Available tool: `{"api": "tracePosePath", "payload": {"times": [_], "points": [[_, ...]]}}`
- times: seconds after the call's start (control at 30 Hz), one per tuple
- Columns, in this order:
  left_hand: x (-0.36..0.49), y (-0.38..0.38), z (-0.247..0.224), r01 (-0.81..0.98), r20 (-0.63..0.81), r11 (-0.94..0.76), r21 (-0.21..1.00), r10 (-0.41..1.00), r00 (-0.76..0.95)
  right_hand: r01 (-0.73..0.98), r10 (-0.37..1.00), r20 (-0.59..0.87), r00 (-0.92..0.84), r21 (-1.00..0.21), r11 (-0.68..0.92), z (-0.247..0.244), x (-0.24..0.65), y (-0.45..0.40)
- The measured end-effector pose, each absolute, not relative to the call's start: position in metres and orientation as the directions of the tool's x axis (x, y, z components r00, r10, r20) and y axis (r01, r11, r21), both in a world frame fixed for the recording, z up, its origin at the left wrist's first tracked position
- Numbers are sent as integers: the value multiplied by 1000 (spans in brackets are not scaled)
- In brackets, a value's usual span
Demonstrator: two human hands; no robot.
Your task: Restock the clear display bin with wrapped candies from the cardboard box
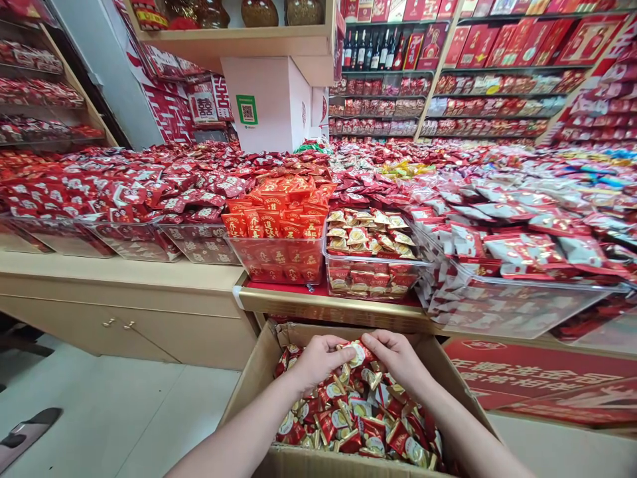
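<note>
Between my two hands is one small red and gold candy packet [358, 354], held above an open cardboard box [249, 385]. My left hand [322, 362] pinches its left side between thumb and fingers. The fingers of my right hand [394, 357] close on its right end. Many similar red and gold wrapped candies [348, 415] lie loose in the box below. Just beyond the box, a clear bin [377, 265] holds neat rows of gold and red packets.
A clear bin of orange-red packets [276, 249] stands left of the gold one, and a wide bin [517, 302] of white-red packets to the right. A gold-edged shelf [328, 309] borders the box. Cabinets [124, 312] are at left; a shoe [30, 435] shows on the floor.
</note>
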State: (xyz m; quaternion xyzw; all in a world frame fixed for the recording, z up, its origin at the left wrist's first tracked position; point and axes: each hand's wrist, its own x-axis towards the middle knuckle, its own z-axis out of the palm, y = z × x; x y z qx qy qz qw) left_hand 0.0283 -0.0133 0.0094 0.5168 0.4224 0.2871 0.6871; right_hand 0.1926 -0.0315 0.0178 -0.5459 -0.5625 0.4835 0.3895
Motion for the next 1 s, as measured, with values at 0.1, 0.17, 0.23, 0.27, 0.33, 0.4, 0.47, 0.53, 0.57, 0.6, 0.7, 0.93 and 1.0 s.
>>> {"api": "tracePosePath", "payload": {"times": [0.1, 0.17, 0.23, 0.27, 0.33, 0.4, 0.47, 0.53, 0.57, 0.6, 0.7, 0.93, 1.0], "points": [[28, -12, 8, -34, -270, 326, 945, 832, 486, 85, 975, -179, -130, -982, -169, 21, 191, -33], [28, -12, 8, -82, -269, 352, 932, 827, 493, 9, 962, -228, -147, -973, -229, 23, 190, -33], [28, -12, 9, -120, -277, 386, 915, 815, 509, -40, 958, -250, -143, -965, -258, 25, 190, -33], [27, -12, 10, -134, -281, 401, 906, 808, 519, -50, 960, -245, -132, -966, -254, 25, 190, -33], [26, -12, 11, -141, -289, 425, 894, 789, 542, -27, 970, -216, -113, -975, -221, 24, 190, -32], [24, -11, 12, -118, -309, 442, 889, 771, 557, 40, 977, -183, -111, -983, -180, 21, 191, -32], [22, -9, 10, -72, -351, 460, 885, 760, 546, 130, 977, -156, -142, -982, -138, 17, 191, -32], [20, -8, 7, -28, -381, 461, 887, 766, 518, 229, 971, -129, -199, -970, -82, 15, 192, -34], [19, -7, 5, -8, -385, 449, 893, 775, 502, 284, 967, -115, -228, -958, -47, 15, 192, -35], [19, -6, 4, 12, -376, 424, 906, 790, 485, 343, 962, -102, -253, -939, -9, 15, 192, -37], [21, -5, 12, 94, -256, 239, 967, 872, 418, 506, 950, -39, -310, -852, 131, 20, 193, -42], [42, 9, 120, 333, 487, -662, 671, 733, 475, 634, 944, 20, -328, -736, 236, 24, 195, -43], [53, 25, 151, 381, 548, -799, 465, 598, 585, 639, 942, 25, -334, -729, 246, 23, 195, -42]]}}
